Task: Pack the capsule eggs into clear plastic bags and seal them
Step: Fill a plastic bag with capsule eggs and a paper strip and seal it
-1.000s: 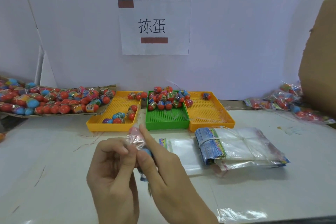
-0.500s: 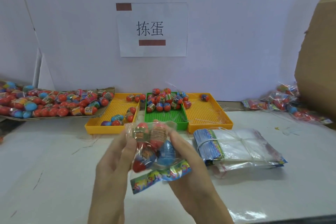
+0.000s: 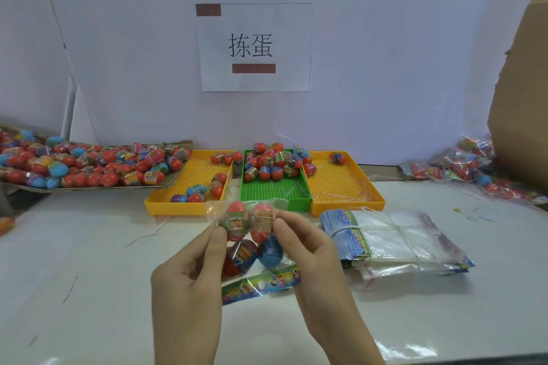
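A clear plastic bag (image 3: 252, 241) holding several red and blue capsule eggs hangs above the table's middle, its printed header strip at the bottom. My left hand (image 3: 189, 272) pinches the bag's left side near the top. My right hand (image 3: 308, 249) pinches the right side. Loose capsule eggs (image 3: 272, 161) are heaped in the green tray (image 3: 275, 191) behind. A tied bundle of empty clear bags (image 3: 397, 238) lies just right of my right hand.
Two yellow trays (image 3: 189, 184) (image 3: 341, 184) flank the green one, each with a few eggs. A cardboard sheet heaped with eggs (image 3: 83, 166) sits far left. Packed bags (image 3: 468, 169) are piled far right beside a cardboard box (image 3: 522, 104). A loose clear bag (image 3: 406, 351) lies near the front edge.
The bag was bunched between my fingers a second ago. It has since been raised and turned so the eggs face me, and my hands have moved apart to its two sides.
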{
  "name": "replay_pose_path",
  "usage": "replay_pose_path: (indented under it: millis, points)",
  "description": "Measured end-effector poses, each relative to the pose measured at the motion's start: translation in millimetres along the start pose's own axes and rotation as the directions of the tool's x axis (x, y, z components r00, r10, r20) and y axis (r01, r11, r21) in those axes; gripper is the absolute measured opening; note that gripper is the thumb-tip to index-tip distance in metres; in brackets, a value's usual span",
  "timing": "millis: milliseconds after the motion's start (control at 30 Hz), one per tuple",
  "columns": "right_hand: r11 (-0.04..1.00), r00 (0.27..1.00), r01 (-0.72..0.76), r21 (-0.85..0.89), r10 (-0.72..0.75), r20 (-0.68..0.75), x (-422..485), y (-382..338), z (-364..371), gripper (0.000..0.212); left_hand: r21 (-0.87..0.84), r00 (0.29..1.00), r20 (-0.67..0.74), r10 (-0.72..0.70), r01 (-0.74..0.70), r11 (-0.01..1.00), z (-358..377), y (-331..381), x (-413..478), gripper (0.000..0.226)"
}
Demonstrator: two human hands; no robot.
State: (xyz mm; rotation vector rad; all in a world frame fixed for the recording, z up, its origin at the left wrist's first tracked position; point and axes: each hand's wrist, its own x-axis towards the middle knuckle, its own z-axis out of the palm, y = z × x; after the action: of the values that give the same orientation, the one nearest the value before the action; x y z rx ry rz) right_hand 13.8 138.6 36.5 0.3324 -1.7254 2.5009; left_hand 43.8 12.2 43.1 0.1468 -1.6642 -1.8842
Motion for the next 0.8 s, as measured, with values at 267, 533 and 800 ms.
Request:
replay_pose_path:
  millis: [267,533,800]
  points:
    - [0.61,0.817,0.495,-0.619,-0.569,0.093,-12,-2,8,0.027,-0.218,0.972,-0.055,-0.23,0.213,0.952,4,-12,2,0.016]
    - [0.939,0.979,0.204,-0.277,-0.192,0.069,-2,-20,-17,0.023,-0.067,0.998,-0.02,-0.056,0.054,0.996,4,-15,0,0.02]
    - [0.855,0.944,-0.02,-0.519,0.188,0.272,63,-74,-88,0.02,0.104,0.979,0.052,-0.199,0.193,0.976,-6,-46,11,0.031]
